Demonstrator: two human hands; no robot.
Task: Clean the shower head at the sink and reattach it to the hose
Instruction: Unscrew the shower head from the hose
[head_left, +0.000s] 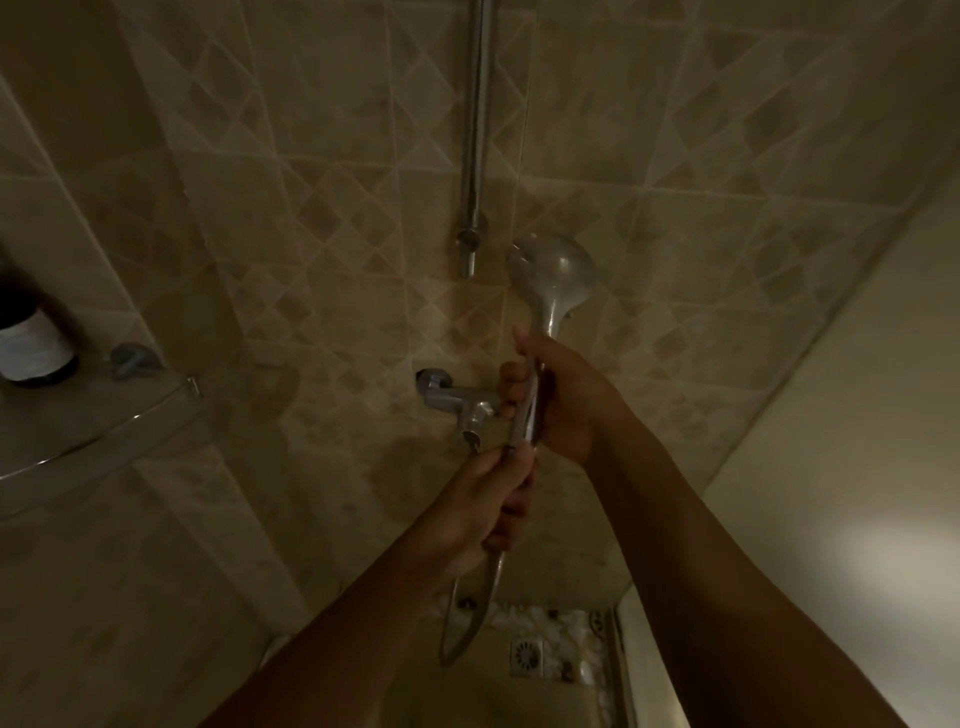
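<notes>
left hand (488, 509) fingers curl round the hose (496, 569) end, right hand (566, 405) grips the upright shiny chrome shower head (553, 270).

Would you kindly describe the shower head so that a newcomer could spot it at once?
Start at the tiled wall, where a chrome rail runs down the middle; the shower head is just right of the rail's lower end, above the tap. It alone has a wide round end, and the right hand grips its handle while the left hand holds the hose below.
</notes>
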